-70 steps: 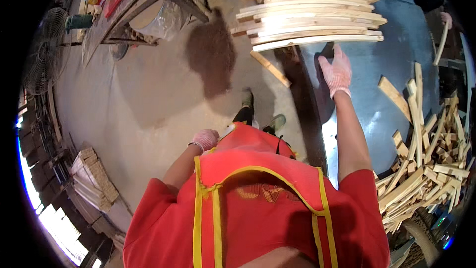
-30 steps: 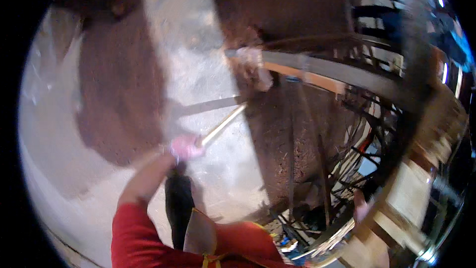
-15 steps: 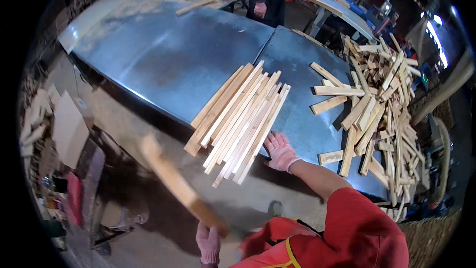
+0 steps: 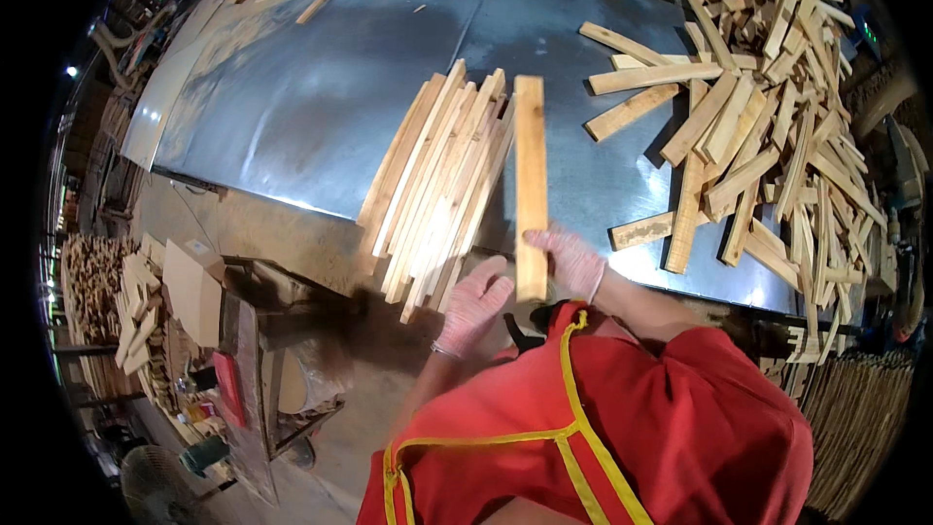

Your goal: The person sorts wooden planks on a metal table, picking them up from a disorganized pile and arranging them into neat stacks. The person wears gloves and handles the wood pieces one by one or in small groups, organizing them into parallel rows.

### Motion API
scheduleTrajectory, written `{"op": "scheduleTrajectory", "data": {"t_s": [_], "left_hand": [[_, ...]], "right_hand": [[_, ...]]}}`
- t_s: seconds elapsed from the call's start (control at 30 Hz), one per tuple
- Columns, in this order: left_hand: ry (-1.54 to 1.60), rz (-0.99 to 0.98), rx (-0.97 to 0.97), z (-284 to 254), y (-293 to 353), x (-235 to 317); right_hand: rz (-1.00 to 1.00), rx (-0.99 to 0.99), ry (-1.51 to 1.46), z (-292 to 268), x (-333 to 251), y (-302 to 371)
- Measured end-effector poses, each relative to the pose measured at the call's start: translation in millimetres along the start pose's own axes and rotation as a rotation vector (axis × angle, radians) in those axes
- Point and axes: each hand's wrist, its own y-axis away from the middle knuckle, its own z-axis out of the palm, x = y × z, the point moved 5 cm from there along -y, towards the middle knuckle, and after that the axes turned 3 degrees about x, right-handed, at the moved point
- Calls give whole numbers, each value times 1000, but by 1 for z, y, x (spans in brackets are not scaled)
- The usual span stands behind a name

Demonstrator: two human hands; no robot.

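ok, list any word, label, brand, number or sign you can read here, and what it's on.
None readable.
Board in right hand: no lettering visible.
Apron: no lettering visible.
Bottle, lower left: too small to tell if it has a label.
Green lights, far right: too small to read.

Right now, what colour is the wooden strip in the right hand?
The wooden strip is light golden-brown; it shows best in the head view.
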Motion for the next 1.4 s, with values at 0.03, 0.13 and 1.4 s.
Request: {"op": "scheduleTrajectory", "data": {"t_s": [0.03,0.13,1.4], "left_hand": [[-48,-25,-18,2,-9,6],[68,-2,27,-4,-30,-12],[-249,-167,133,-231,-212,-148]], "right_hand": [[-82,109,44,-20,-18,-10],[-203,475,-77,-98,-62,-48],[131,286,1389,130,-33,-123]]}}
